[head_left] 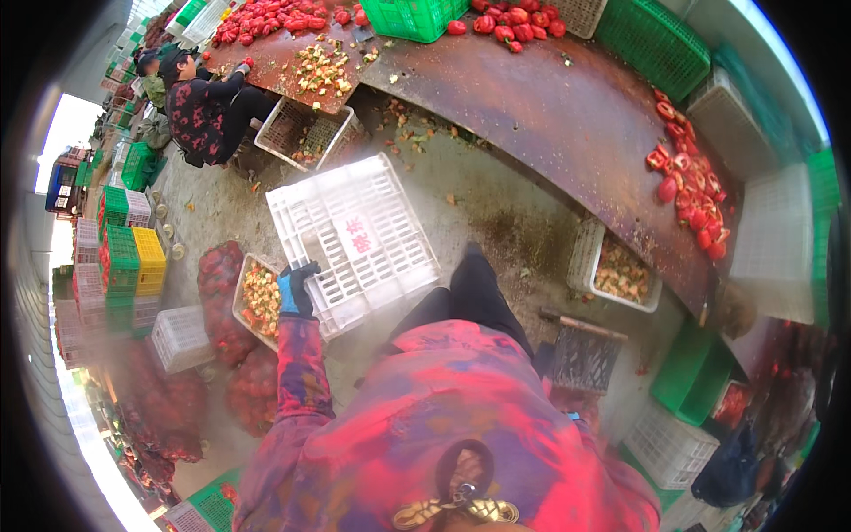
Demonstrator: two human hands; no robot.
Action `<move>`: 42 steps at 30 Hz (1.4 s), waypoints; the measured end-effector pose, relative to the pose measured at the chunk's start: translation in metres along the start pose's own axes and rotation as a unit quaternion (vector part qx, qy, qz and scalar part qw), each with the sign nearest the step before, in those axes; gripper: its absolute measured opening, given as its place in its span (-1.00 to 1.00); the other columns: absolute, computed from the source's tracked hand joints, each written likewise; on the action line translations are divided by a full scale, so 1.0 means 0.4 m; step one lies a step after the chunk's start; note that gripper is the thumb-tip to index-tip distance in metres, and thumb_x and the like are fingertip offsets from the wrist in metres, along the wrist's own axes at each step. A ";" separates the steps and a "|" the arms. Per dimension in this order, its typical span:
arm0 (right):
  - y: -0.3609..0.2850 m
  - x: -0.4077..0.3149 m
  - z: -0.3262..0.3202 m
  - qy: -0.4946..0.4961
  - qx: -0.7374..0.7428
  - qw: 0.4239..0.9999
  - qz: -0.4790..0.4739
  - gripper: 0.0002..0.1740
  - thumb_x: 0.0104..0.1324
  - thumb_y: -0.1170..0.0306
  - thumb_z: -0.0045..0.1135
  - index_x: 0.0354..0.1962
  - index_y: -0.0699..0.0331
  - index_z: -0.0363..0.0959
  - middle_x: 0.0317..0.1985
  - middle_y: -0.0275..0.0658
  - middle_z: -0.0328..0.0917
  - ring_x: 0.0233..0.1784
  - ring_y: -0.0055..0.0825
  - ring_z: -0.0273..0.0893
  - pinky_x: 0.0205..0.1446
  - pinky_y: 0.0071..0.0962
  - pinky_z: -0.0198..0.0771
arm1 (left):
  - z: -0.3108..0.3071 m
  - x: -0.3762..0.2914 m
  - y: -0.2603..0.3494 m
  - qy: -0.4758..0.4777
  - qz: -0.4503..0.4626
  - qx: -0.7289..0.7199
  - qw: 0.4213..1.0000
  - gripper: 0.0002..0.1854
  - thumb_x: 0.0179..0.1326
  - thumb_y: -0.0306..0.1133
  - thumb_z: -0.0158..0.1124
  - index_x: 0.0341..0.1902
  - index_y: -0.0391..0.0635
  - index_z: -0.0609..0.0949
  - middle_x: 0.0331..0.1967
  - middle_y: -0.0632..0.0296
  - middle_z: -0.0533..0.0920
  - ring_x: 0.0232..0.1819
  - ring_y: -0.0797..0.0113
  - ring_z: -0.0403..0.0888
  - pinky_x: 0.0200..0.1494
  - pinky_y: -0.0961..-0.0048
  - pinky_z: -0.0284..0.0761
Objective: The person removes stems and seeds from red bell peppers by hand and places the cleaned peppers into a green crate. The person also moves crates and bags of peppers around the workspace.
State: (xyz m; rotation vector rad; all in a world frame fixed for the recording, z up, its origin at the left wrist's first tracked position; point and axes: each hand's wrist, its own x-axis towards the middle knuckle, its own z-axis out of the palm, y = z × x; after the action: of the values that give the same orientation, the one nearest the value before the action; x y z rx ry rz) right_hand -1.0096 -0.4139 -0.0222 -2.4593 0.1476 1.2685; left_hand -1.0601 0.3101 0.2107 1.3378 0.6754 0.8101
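Note:
My left hand (297,290), in a blue and black glove, grips the near left edge of a white plastic crate (372,266). The crate is tilted, with its slotted face towards me and red writing on it. Just left of that hand, a smaller white crate (237,302) holds pepper cores and trimmings (260,299). My right arm hangs at my right side; only a sliver of blue glove shows there, and what that hand does is hidden. On the long table (532,126) to the front right lie cut red peppers (691,186).
A co-worker (199,113) sits at the table's far left beside a white crate (349,126). Another crate of trimmings (585,256) stands under the table edge. Net sacks of red peppers (223,292) and stacked crates (120,259) stand left. A wooden stool (582,352) is near my right side.

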 end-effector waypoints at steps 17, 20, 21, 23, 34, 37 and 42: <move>-0.245 0.085 -0.529 0.113 0.107 0.988 -0.014 -0.73 0.15 0.22 -0.03 -0.37 0.22 0.53 -0.52 -0.17 0.53 -0.63 -0.48 0.47 -0.58 -0.46 0.35 | 0.518 0.370 -0.164 0.055 -0.074 0.118 0.989 -0.79 -0.19 -0.55 0.27 -0.37 -0.29 0.57 -0.56 0.21 0.57 -0.55 0.38 0.50 -0.48 0.46 0.40; -0.160 0.073 -0.520 0.088 0.122 0.988 0.039 -0.73 0.15 0.23 -0.03 -0.38 0.22 0.53 -0.52 -0.18 0.53 -0.63 -0.48 0.47 -0.58 -0.46 0.35 | 0.732 0.334 -0.335 -0.081 -0.099 0.136 0.982 -0.79 -0.16 -0.49 0.32 -0.37 -0.24 0.57 -0.59 0.25 0.55 -0.58 0.44 0.46 -0.51 0.47 0.37; -0.119 0.064 -0.508 0.076 0.128 0.987 0.062 -0.73 0.15 0.23 -0.03 -0.38 0.22 0.53 -0.53 -0.18 0.53 -0.63 -0.48 0.47 -0.58 -0.46 0.35 | 0.790 0.306 -0.389 -0.152 -0.130 0.176 0.964 -0.80 -0.14 -0.47 0.32 -0.37 -0.22 0.57 -0.60 0.26 0.54 -0.58 0.46 0.45 -0.52 0.47 0.36; -0.034 0.039 -0.479 0.047 0.140 0.983 0.108 -0.74 0.15 0.23 -0.03 -0.39 0.22 0.54 -0.53 -0.18 0.53 -0.63 -0.48 0.47 -0.58 -0.45 0.35 | 0.822 0.198 -0.470 -0.236 -0.226 0.132 0.936 -0.90 -0.06 -0.43 0.26 -0.45 -0.18 0.57 -0.63 0.29 0.52 -0.60 0.48 0.43 -0.56 0.46 0.34; -0.045 0.028 -0.355 0.080 0.315 0.933 0.151 -0.75 0.15 0.23 -0.03 -0.42 0.20 0.54 -0.56 -0.21 0.53 -0.62 -0.48 0.47 -0.57 -0.44 0.35 | 0.819 0.160 -0.440 -0.344 -0.379 0.315 0.799 -0.83 0.05 -0.27 0.18 -0.25 0.03 0.57 -0.49 0.26 0.64 -0.57 0.43 0.57 -0.65 0.53 0.26; -0.131 0.011 -0.315 0.103 0.369 0.909 0.166 -0.75 0.16 0.24 -0.03 -0.43 0.20 0.54 -0.57 -0.22 0.53 -0.62 -0.48 0.47 -0.57 -0.44 0.35 | 0.989 0.257 -0.505 -0.370 -0.342 0.424 0.752 -0.64 0.02 -0.21 0.20 -0.06 0.03 0.51 -0.35 0.31 0.65 -0.43 0.42 0.58 -0.38 0.33 0.34; -0.179 -0.120 -0.180 0.089 0.406 0.872 0.259 -0.75 0.16 0.24 -0.03 -0.44 0.19 0.55 -0.58 -0.24 0.53 -0.62 -0.48 0.47 -0.57 -0.43 0.35 | 1.267 0.319 -0.736 -0.465 -0.279 0.462 0.702 -0.21 -0.06 -0.14 0.32 0.27 -0.04 0.23 -0.17 0.19 0.60 -0.21 0.29 0.54 -0.32 0.18 0.38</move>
State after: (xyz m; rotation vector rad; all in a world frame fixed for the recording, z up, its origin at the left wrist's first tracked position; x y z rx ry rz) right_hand -0.9643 -0.3778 0.0739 -1.8068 1.1931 0.8655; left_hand -0.5392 0.1155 -0.0149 2.0022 0.5833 -0.8621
